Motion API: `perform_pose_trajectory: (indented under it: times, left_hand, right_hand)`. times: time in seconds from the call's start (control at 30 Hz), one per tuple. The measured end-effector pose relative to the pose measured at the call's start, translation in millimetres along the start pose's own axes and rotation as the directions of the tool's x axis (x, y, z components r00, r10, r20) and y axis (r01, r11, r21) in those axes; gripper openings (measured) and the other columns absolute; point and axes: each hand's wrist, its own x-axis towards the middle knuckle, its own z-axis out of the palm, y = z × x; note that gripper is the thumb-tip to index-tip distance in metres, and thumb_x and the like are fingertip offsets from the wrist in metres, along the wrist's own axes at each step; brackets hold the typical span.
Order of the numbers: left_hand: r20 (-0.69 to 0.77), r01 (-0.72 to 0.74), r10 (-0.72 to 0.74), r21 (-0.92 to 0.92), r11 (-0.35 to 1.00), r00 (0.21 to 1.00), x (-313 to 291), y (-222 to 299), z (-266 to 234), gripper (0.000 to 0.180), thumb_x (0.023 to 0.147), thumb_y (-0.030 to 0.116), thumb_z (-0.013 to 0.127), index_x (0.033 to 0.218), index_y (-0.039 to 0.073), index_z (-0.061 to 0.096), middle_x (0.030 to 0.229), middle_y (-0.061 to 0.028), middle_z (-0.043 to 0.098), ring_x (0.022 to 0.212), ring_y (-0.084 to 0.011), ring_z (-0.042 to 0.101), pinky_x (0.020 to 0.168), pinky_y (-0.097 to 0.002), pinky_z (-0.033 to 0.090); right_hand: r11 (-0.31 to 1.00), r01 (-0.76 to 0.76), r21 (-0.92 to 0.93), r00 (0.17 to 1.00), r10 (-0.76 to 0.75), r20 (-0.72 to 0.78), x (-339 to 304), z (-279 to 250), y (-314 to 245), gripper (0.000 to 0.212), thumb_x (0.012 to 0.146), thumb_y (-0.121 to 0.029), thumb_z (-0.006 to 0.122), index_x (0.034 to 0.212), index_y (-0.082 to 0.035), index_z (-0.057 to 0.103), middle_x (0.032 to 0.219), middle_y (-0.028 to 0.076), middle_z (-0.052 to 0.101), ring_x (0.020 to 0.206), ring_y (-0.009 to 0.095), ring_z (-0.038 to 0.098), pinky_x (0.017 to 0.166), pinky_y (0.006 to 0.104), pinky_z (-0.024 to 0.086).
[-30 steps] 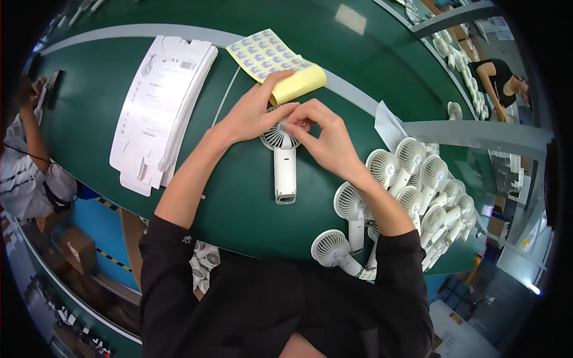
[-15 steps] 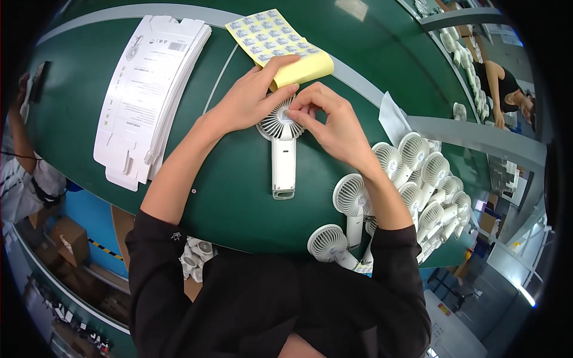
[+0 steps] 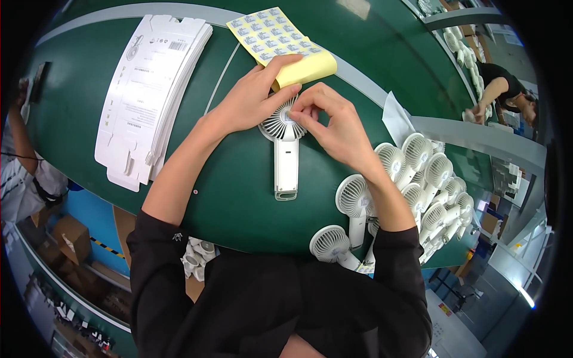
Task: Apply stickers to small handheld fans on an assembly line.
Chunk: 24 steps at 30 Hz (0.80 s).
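Observation:
A white handheld fan (image 3: 286, 169) lies on the green table in front of me, its round grille away from me and its handle toward me. My left hand (image 3: 258, 98) holds the bent yellow edge of a sticker sheet (image 3: 271, 37) between thumb and index finger, and the thumb reaches over the fan's grille. My right hand (image 3: 328, 119) is closed in a pinch at the grille's hub, fingertips on a small greyish sticker (image 3: 289, 119). The fingertips partly cover this sticker, so how much of it lies flat I cannot tell.
A stack of flat white printed cartons (image 3: 146, 95) lies at left. Many white fans (image 3: 418, 173) are heaped at right, beside my right forearm, with a white paper (image 3: 396, 119) behind them. Other people are at the far left and at the upper right (image 3: 501, 89).
Both hands stay at the fan, the right pinch still on the hub. The whole view shifts slightly to the right. The person at upper right has moved an arm and holds something whitish.

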Motion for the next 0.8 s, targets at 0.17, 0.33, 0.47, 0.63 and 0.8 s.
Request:
perform_pose_trajectory:
  times: [0.17,0.33,0.47,0.63,0.8]
  left_hand:
    - [0.008,-0.002,0.002,-0.015,1.000,1.000,2.1,2.2,0.8,0.051,0.101,0.031,0.058,0.145,0.010,0.042,0.116,-0.0201,0.064,0.107,-0.0342,0.059,0.089,-0.0390,0.048]
    - [0.030,0.017,-0.017,-0.007,1.000,0.999,0.0,2.2,-0.9,0.050,0.101,0.027,0.058,0.144,0.009,0.042,0.115,-0.0210,0.064,0.107,-0.0345,0.059,0.088,-0.0392,0.048]
    - [0.058,0.046,-0.043,-0.048,0.998,0.997,-1.5,3.9,-0.3,0.049,0.101,0.022,0.055,0.145,0.007,0.040,0.126,-0.0226,0.060,0.118,-0.0372,0.056,0.100,-0.0415,0.045]
    - [0.037,0.035,-0.033,-0.053,0.998,0.999,-0.8,2.7,-0.6,0.049,0.101,0.023,0.053,0.146,0.007,0.040,0.126,-0.0245,0.059,0.119,-0.0376,0.056,0.101,-0.0416,0.044]
    - [0.006,0.008,-0.007,-0.079,0.997,1.000,4.2,-4.8,5.4,0.047,0.102,0.021,0.053,0.146,0.010,0.041,0.130,-0.0269,0.057,0.115,-0.0378,0.059,0.099,-0.0406,0.046]
  right_hand:
    - [0.998,0.060,-0.030,0.998,-0.061,-0.022,-3.0,4.3,0.0,0.011,0.087,-0.002,0.072,0.093,0.001,0.063,0.088,0.006,0.057,0.073,0.014,0.056,0.068,0.0276,0.047]
    - [0.965,0.133,-0.227,0.987,-0.151,-0.062,-2.5,14.9,-1.8,0.020,0.085,-0.008,0.076,0.096,0.000,0.060,0.097,0.009,0.054,0.084,0.020,0.058,0.073,0.0323,0.048]
    - [0.979,0.086,-0.183,0.987,-0.109,-0.119,0.4,17.4,7.2,0.035,0.084,-0.020,0.080,0.103,-0.002,0.057,0.101,0.008,0.051,0.084,0.020,0.050,0.073,0.0328,0.044]
    - [0.998,0.035,-0.050,0.992,-0.041,-0.120,1.4,19.0,17.2,0.043,0.086,-0.027,0.079,0.111,-0.001,0.055,0.100,0.006,0.050,0.076,0.017,0.041,0.068,0.0301,0.041]
    - [0.994,0.093,-0.066,0.976,-0.104,-0.190,4.0,11.4,20.0,0.022,0.098,-0.020,0.064,0.108,0.000,0.060,0.088,0.010,0.056,0.070,0.017,0.050,0.065,0.0317,0.044]
